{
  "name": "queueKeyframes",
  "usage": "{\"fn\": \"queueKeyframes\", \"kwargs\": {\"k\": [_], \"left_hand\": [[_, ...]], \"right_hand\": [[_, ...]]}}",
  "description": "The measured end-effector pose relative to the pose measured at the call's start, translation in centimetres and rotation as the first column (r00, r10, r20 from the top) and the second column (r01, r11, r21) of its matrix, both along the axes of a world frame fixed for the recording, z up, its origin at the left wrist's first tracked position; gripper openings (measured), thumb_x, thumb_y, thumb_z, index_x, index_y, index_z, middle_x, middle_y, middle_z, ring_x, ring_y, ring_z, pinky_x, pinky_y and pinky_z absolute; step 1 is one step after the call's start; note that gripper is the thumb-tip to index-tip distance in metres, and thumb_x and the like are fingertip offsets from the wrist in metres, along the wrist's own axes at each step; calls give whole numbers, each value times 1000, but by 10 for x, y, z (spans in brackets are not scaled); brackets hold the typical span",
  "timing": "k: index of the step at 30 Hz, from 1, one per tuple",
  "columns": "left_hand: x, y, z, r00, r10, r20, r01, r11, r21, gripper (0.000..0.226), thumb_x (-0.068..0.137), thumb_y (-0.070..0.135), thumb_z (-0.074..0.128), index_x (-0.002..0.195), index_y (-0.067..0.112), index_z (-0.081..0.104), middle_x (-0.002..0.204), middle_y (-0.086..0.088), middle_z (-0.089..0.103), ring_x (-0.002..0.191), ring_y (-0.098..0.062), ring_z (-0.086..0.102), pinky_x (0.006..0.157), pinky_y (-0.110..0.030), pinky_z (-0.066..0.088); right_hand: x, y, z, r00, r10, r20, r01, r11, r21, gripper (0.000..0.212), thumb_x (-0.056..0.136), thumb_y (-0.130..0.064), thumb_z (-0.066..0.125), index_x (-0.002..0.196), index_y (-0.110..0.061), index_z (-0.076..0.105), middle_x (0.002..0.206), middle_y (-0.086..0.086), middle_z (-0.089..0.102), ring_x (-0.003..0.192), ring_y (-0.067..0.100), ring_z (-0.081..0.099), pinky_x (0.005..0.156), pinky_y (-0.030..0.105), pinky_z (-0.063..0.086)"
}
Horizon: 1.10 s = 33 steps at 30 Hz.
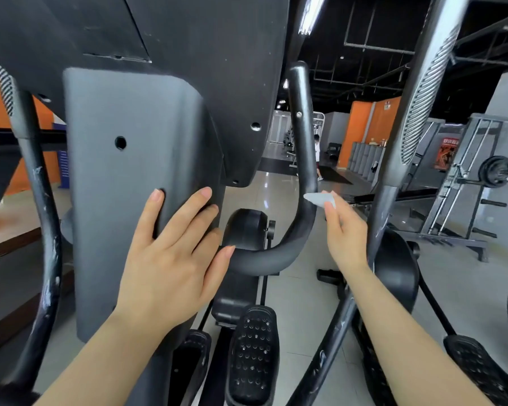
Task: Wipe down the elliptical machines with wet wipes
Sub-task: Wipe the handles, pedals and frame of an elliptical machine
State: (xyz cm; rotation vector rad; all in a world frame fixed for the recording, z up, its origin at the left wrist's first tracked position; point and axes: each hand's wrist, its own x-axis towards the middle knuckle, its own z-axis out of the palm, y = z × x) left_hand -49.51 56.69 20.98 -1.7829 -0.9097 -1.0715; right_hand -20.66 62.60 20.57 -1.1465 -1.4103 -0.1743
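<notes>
— Wipe [320, 199] is in my right hand [345, 238], pinched between thumb and fingers [332, 213], its free end touching the curved handlebar [302, 159] at the bend. It looks thin, limp and light, so I judge it will fold and slide off the round bar unless I wrap it round.

— And the left?

— My left hand [170, 259] lies flat on the grey shroud [123, 177], fingers straight, gripping nothing; its thumb touches the handlebar's lower end.

— The machine itself?

— Stiff and heavy, I'd say; the bar looks smooth, probably slick once wet.

— Room to move?

— Open gap between shroud and handlebar, but the swing arm [423, 106] stands just beside my right wrist. The bar's upper run is clear. Pedal [252, 350] sits well below.
</notes>
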Motion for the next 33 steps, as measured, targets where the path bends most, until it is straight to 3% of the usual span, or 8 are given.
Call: {"fn": "queueKeyframes", "kwargs": {"k": [5,10,13,16,19,22,26,33], "left_hand": [[1,2,-1,1000,2,7,-2,1000,18,37,100,31,47,87,8,74,114,-8,71,134,-21,43,118,-52,16],[1,3,-5,999,-23,27,22,999,27,36,102,24,43,94,6,74,116,-9,70,134,-21,43,119,-50,14],[0,3,-8,989,-107,106,103,994,43,35,102,19,42,107,5,73,130,-14,63,133,-27,44,118,-47,19],[-2,2,-12,938,-184,295,176,983,52,33,100,10,45,128,4,62,142,-21,48,135,-36,39,115,-52,28],[-3,1,-15,886,-203,417,215,976,19,39,101,5,44,139,6,49,147,-25,40,138,-40,35,112,-59,29],[-6,5,-15,883,-213,417,225,974,22,38,102,7,42,139,7,49,148,-24,40,139,-39,36,115,-56,28],[-8,7,-15,885,-218,411,226,974,30,37,103,9,40,139,9,50,147,-24,41,138,-38,38,114,-56,30],[-8,5,-13,887,-233,399,240,970,34,37,102,9,40,137,8,51,146,-24,42,137,-39,39,115,-52,28]], "right_hand": [[-58,-20,-37,777,189,-600,-243,970,-9,30,107,-27,36,121,-36,61,121,-24,63,119,-9,53,104,19,37],[-128,-78,-49,650,229,-724,-202,971,125,33,104,-23,37,90,-15,65,85,6,55,88,24,54,67,17,48],[-165,-97,-62,809,269,-523,-257,961,97,29,103,-34,38,116,-31,63,101,-22,68,88,-6,62,83,7,45],[-170,-100,-59,872,295,-390,-301,952,47,43,101,-53,38,115,-27,69,102,-21,65,95,1,61,89,22,46],[-134,-89,-15,903,213,-372,-151,970,189,41,99,-39,41,95,-12,71,85,-18,61,82,-6,56,76,12,41],[-120,-70,20,997,81,5,-80,977,198,31,101,-22,45,112,-9,71,107,-8,69,104,1,59,92,10,41],[-147,-50,-27,774,-154,614,73,985,154,18,88,-16,62,100,-10,72,96,5,73,92,22,68,82,34,54],[-75,-49,-14,397,-78,915,-205,964,171,40,85,5,51,120,-3,68,127,12,65,115,25,64,103,36,47]]}}
